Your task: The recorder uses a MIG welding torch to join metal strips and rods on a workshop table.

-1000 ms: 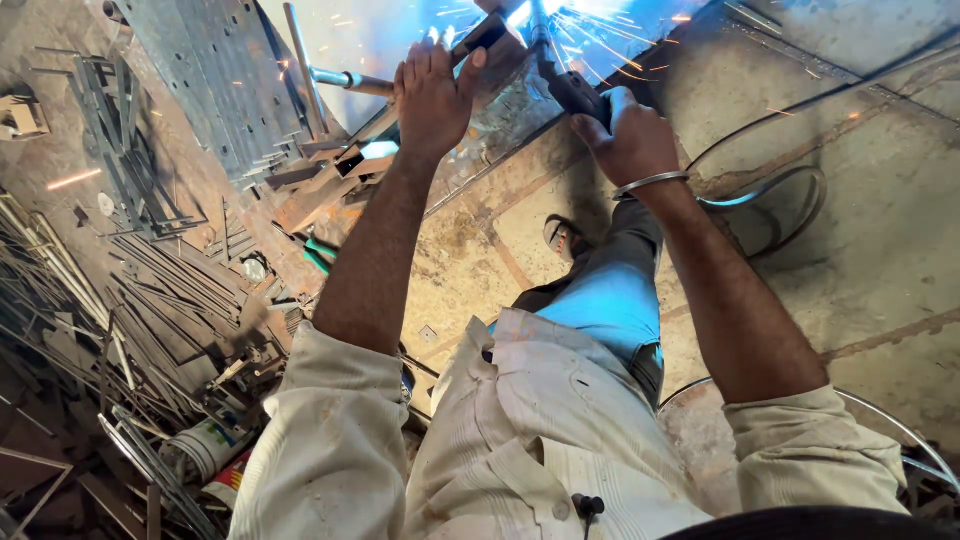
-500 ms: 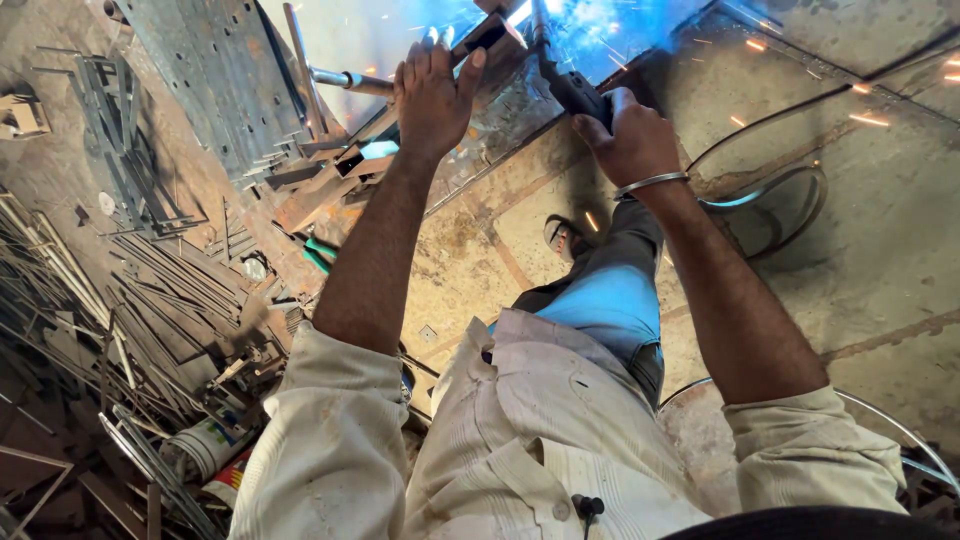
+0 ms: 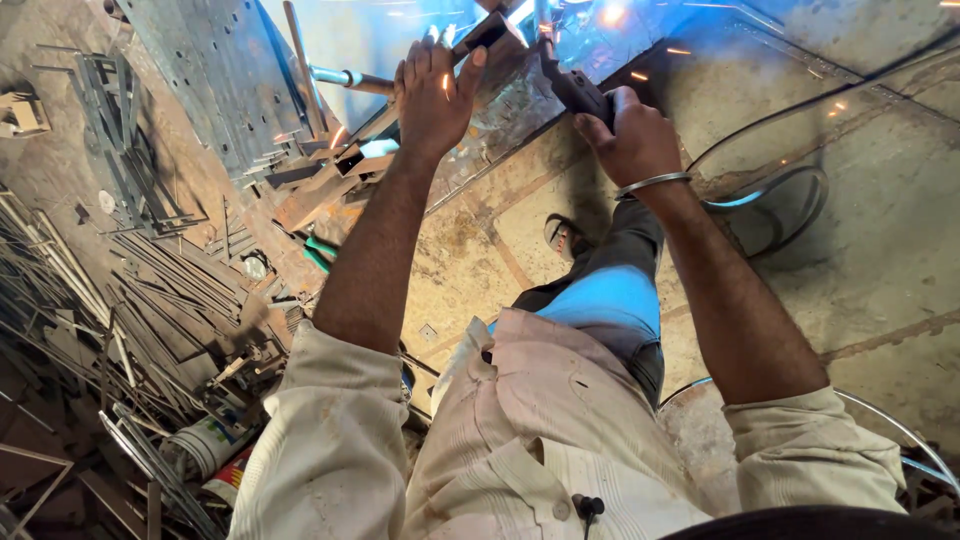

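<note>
Stained concrete floor under blue glare, with scrap metal strips heaped along one side.

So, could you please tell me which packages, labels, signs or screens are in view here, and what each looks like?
Can: lies on its side at lower left among the metal scrap; cylindrical, white wrap with dark print.
Packet: beside the can, by the left sleeve; red and yellow, partly hidden.
No signs or screens are in view.

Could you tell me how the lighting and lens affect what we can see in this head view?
Head view: blue-white arc glare washes out the top edge above the left hand and right hand; orange sparks streak; the wide lens bends the floor; the scrap metal sits in shade.
</note>
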